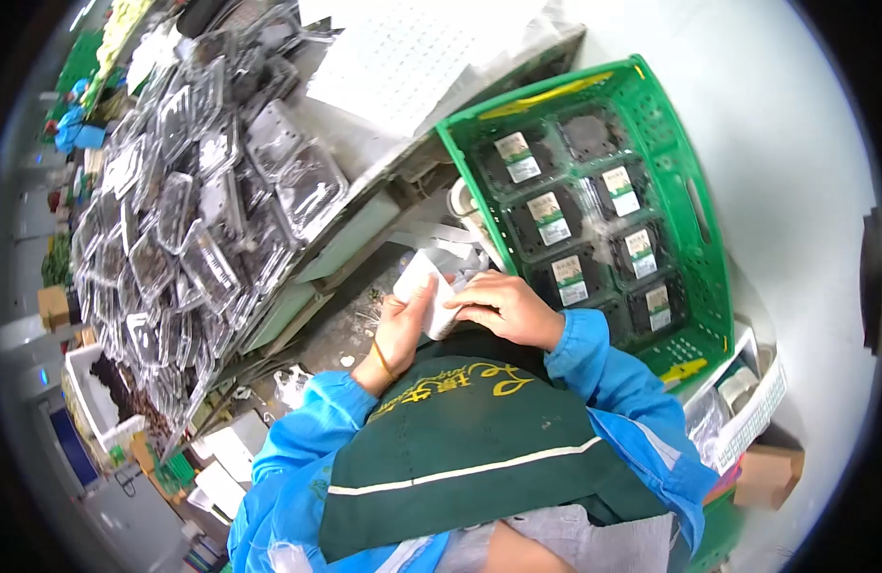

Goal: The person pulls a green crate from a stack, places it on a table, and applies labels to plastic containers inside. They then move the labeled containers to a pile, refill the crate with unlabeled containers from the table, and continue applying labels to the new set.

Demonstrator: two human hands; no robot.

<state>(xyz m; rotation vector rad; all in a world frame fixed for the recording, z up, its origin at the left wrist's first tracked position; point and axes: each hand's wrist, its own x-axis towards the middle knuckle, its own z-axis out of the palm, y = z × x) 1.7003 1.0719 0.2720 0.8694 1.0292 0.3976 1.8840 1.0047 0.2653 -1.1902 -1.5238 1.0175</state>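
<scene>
My left hand (400, 329) grips a small white stack (439, 304) of what look like paper labels, its thumb across the front. Against the right edge of that stack, the bent fingers of my right hand (508, 306) pinch at its side. Both hands are in front of the green apron (460, 430). To their right stands a green crate (703, 258) holding clear plastic boxes with dark contents. Most of the boxes in view carry a white and green label (552, 218); the box (589, 137) at the far right corner shows none.
A big heap of clear plastic boxes (212, 181) covers the table on the left. Printed white sheets (393, 57) lie on the table's far end. A white basket (761, 396) and a cardboard box (768, 477) stand at the lower right.
</scene>
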